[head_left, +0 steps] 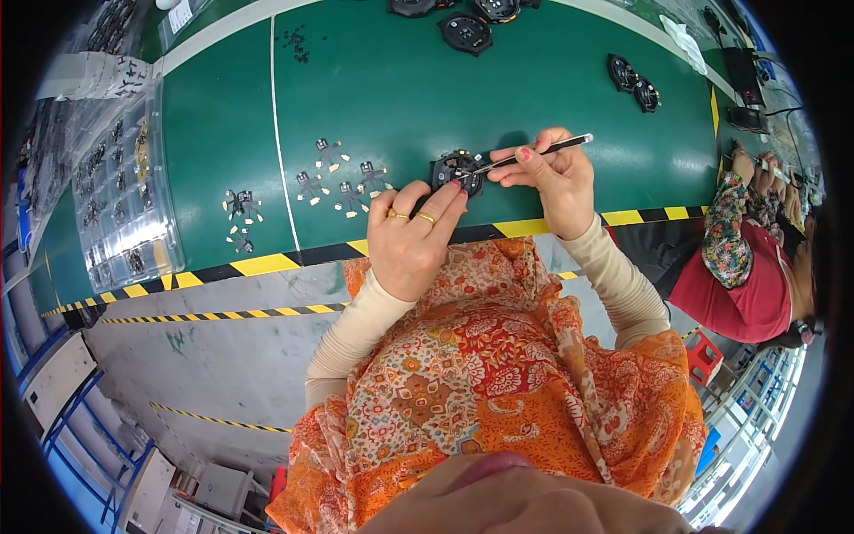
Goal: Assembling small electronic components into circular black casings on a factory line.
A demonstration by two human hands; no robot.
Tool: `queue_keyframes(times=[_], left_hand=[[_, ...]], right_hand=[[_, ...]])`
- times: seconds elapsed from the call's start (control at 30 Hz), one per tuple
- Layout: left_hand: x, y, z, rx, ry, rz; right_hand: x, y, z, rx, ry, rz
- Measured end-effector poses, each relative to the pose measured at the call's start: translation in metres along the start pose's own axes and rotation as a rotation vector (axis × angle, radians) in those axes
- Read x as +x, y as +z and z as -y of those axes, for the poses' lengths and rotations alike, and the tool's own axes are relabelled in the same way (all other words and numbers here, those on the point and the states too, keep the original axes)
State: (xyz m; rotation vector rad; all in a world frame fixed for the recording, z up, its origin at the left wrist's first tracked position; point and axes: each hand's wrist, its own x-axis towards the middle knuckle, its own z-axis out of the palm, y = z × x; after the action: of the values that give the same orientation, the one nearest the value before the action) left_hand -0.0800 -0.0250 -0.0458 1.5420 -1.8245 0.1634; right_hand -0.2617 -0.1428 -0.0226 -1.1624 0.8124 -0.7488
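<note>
Black round part (457, 170) on green belt (400, 80): left hand (411, 238) steadies it; right hand (550, 173) pinches tweezers (534, 152).

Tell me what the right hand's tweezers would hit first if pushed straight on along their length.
The right hand aims its tweezers left and slightly down at the round black part; their tip seems already on it.

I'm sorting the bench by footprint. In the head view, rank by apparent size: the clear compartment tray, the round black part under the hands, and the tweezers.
1. clear compartment tray
2. tweezers, longer but much thinner
3. round black part, partly covered by the left hand

The last two are close.
</note>
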Motion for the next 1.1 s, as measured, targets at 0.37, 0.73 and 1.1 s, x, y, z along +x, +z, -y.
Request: queue_keyframes(times=[0.37,0.73,1.1], left_hand=[[0.004,-0.006,-0.001,0.001,-0.002,0.064],[0.007,-0.002,0.008,-0.102,0.052,0.101],[0.006,-0.003,0.006,-0.036,0.061,0.055]], right_hand=[[-0.01,0.023,0.014,-1.134,-0.555,0.233],[-0.009,0.02,0.002,-1.275,-0.695,0.192],[0.026,-0.093,0.031,-1.727,-0.485,-0.411]])
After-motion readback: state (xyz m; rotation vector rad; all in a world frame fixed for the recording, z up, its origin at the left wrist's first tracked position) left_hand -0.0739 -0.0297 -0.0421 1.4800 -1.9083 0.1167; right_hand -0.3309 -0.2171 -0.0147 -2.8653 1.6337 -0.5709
